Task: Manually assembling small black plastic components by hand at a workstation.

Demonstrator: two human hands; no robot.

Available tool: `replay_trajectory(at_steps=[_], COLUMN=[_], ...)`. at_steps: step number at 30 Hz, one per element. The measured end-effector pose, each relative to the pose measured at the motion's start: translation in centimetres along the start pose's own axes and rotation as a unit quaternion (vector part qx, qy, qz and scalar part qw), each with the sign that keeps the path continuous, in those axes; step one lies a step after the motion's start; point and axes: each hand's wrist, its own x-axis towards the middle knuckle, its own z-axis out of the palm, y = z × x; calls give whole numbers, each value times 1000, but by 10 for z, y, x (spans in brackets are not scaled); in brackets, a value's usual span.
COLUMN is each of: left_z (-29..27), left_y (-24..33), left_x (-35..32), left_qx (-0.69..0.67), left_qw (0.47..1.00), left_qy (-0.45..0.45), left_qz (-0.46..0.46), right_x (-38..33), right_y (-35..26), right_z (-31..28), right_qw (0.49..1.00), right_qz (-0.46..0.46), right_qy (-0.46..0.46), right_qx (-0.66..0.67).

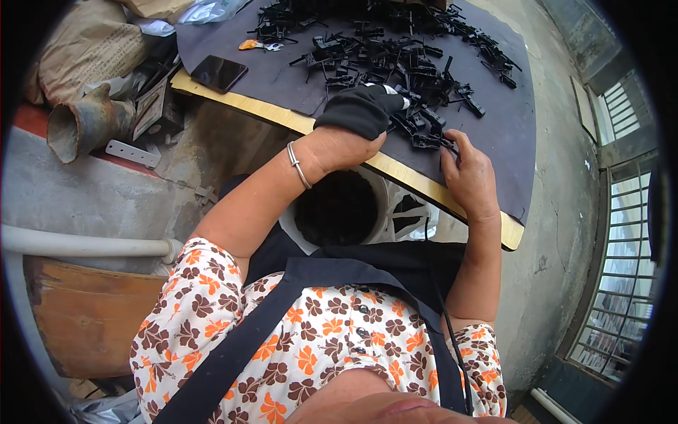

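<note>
A loose heap of small black plastic parts with thin prongs lies on the dark-covered table. My left hand, in a black fingerless covering with white at the fingertips, curls at the heap's near side; whatever is in its fingers is hidden. Close to the table's near edge, my right hand pinches the end of a black plastic part between thumb and forefinger. That part lies close to the fingers of my left hand.
A phone and a small orange-and-silver item lie on the table's left. Below its yellow edge, a pale bucket has dark contents. At the left are a rusty pipe piece and a brown paper sack.
</note>
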Motion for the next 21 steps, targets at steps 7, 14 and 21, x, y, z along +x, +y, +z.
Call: replay_trajectory(at_steps=[7, 14, 21], left_z=[-30, -21, -29], left_y=[-12, -15, 29], left_x=[-3, -19, -27], left_qx=[29, -270, -396], left_qw=[993, 942, 883], left_qy=[104, 166, 126], left_qz=[49, -108, -220], right_x=[4, 3, -11], right_y=[3, -15, -60], right_z=[11, 16, 30], right_qw=[995, 987, 923], right_qz=[-85, -148, -350], right_qy=[49, 55, 69], right_qx=[14, -25, 146])
